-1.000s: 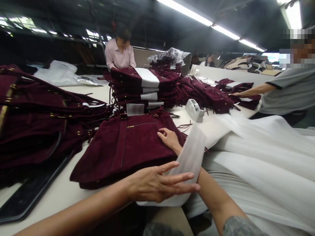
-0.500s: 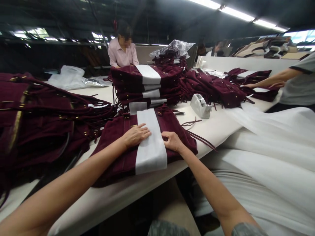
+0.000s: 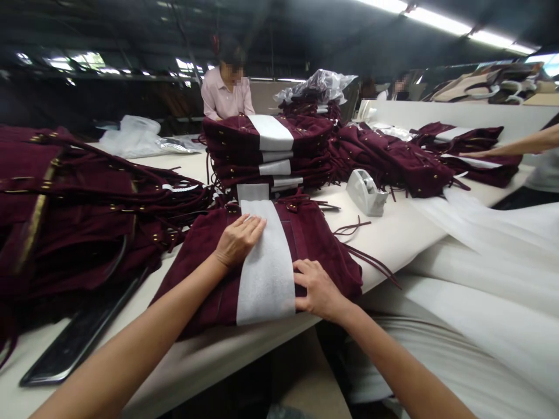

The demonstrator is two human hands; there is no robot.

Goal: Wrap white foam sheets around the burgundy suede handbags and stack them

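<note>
A burgundy bag point(image 3: 323, 238) lies flat on the table in front of me, a white foam strip point(image 3: 265, 273) running over its middle. My left hand point(image 3: 241, 237) rests on the bag with its fingers stretched onto the strip's left edge. On the right, my right hand point(image 3: 318, 289) touches the strip's right edge near the front of the bag, fingers spread and thumb apart. Beyond the strip's far end stands a smaller white piece point(image 3: 253, 192). Thin burgundy cords point(image 3: 371, 256) trail from the bag's right side.
Behind it rises a stack of wrapped burgundy bags point(image 3: 271, 142). A tape dispenser point(image 3: 367, 192) stands to the right, and more bags point(image 3: 65, 215) are heaped left beside a black tray-like object point(image 3: 82, 329). White sheeting point(image 3: 480, 297) drapes at right. A co-worker point(image 3: 229, 87) stands across; another's arm point(image 3: 519, 142) reaches in.
My right hand has moved toward the near edge of the bag and its fingers have spread. My left hand has shifted slightly along the strip. The view has turned a little left.
</note>
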